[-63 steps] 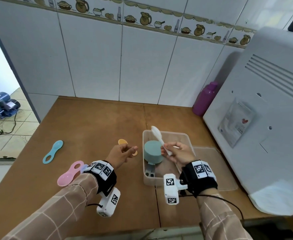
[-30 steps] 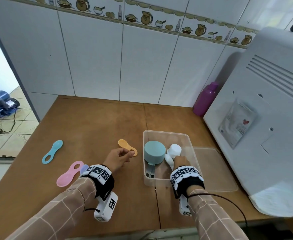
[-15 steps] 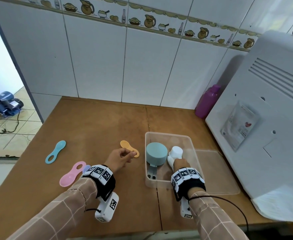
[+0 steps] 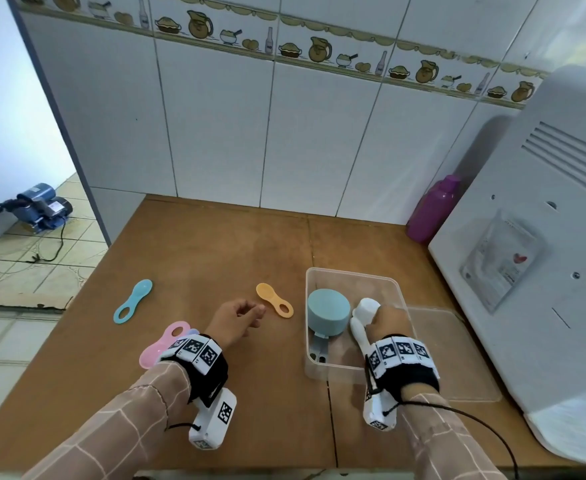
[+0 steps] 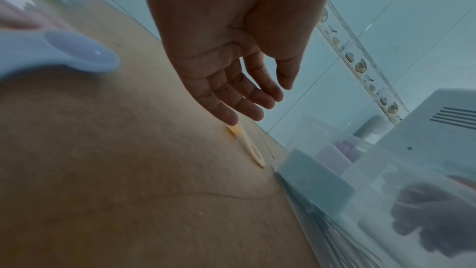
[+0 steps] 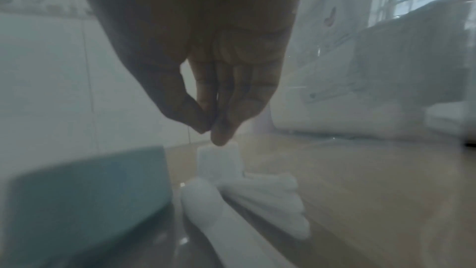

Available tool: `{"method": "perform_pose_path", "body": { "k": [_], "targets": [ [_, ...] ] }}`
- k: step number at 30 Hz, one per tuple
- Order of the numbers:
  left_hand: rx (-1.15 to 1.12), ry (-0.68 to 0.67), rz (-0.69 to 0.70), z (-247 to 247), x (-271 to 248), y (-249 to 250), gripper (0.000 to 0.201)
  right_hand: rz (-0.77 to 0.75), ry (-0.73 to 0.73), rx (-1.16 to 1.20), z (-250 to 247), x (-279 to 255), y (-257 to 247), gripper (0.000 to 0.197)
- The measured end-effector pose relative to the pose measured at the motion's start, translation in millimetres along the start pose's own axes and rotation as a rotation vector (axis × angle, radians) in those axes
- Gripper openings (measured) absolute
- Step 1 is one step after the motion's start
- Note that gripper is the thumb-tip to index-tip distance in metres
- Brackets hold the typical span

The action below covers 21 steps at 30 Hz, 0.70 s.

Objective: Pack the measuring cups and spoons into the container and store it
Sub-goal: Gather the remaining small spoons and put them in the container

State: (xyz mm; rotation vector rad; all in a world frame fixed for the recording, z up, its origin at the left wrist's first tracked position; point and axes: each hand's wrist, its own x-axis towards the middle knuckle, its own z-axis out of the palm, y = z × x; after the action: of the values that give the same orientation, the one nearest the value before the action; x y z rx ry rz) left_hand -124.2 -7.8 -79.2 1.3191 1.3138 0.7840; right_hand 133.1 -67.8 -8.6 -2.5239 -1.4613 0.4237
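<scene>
A clear plastic container (image 4: 351,273) stands on the wooden table. In it a teal measuring cup (image 4: 328,313) lies upside down beside a white measuring cup (image 4: 366,307). My right hand (image 4: 381,316) reaches into the container. In the right wrist view its straight fingertips (image 6: 219,136) touch the top of the white cup (image 6: 219,160). My left hand (image 4: 255,313) hovers empty, fingers relaxed, just left of an orange spoon (image 4: 274,300). In the left wrist view my left hand (image 5: 257,105) has its little finger close to the orange spoon (image 5: 251,148).
A blue spoon (image 4: 132,301) lies at the far left. A pink spoon (image 4: 161,344) and a lilac spoon (image 5: 77,52) lie by my left wrist. The clear lid (image 4: 457,358) lies right of the container. A white appliance (image 4: 544,271) and a purple bottle (image 4: 433,209) stand at the right.
My right hand has lowered the white cup from above the container into it, beside the teal cup, and stays on it. My left hand's fingers have loosened near the orange spoon.
</scene>
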Motion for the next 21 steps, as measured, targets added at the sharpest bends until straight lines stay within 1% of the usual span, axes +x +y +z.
{"method": "perform_pose_path", "body": {
  "k": [2, 4, 6, 9, 12, 14, 16, 18, 21],
  "targets": [
    [0.001, 0.041, -0.007, -16.0, 1.2, -1.6, 0.01, 0.03, 0.051, 0.012, -8.6, 4.7, -1.9, 0.01],
    [-0.009, 0.098, -0.02, -35.4, 3.4, -3.8, 0.012, 0.008, 0.09, 0.048, -15.4, 6.3, -10.7, 0.011],
    [-0.026, 0.158, -0.041, -57.7, 5.6, -6.6, 0.013, -0.07, 0.092, 0.064, -18.9, 3.7, -26.4, 0.009],
    [-0.002, 0.221, -0.069, -89.9, 3.8, -11.7, 0.011, -0.201, 0.03, 0.021, -20.7, -8.8, -61.8, 0.009],
    [-0.086, 0.323, -0.089, -117.4, -4.3, -16.8, 0.011, -0.346, -0.021, 0.056, -8.8, -23.2, -101.5, 0.009],
    [-0.051, 0.381, -0.121, -136.1, -10.6, -25.1, 0.011, -0.473, -0.065, 0.063, 4.0, -36.0, -131.1, 0.009],
    [-0.017, 0.428, -0.159, -154.0, -17.9, -34.3, 0.014, -0.634, -0.137, 0.044, 22.3, -47.5, -159.9, 0.014],
    [-0.008, 0.458, -0.187, -166.2, -22.7, -42.6, 0.019, -0.757, -0.252, 0.051, 45.5, -55.6, -186.5, 0.022],
    [0.002, 0.499, -0.218, -177.0, -30.5, -46.9, 0.011, -0.887, -0.436, -0.024, 86.5, -65.4, -225.4, 0.031]
  ]
}}
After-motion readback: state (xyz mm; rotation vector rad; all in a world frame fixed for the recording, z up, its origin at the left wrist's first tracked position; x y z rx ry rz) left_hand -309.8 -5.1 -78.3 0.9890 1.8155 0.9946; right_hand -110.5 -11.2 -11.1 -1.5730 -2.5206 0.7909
